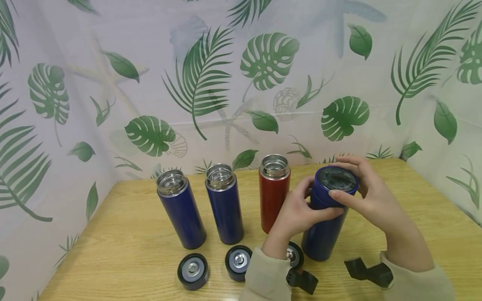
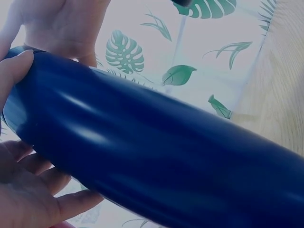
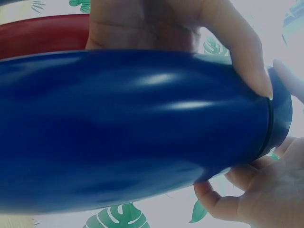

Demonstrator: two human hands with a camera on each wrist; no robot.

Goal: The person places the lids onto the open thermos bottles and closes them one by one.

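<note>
A blue thermos bottle stands on the right part of the table, with its dark-topped blue lid on its mouth. My left hand grips the upper body just below the lid, thumb across the near side. Around the lid curl the thumb and fingers of my right hand. A thin dark seam shows between lid and body in the right wrist view, where the blue bottle fills much of the picture. The left wrist view also shows the blue bottle close up, with both hands at its top end.
To the left stand a red bottle and two blue bottles, all uncapped. In front of them lie upturned lids, the third lid partly behind my left sleeve. A leaf-print cloth hangs behind the wooden table.
</note>
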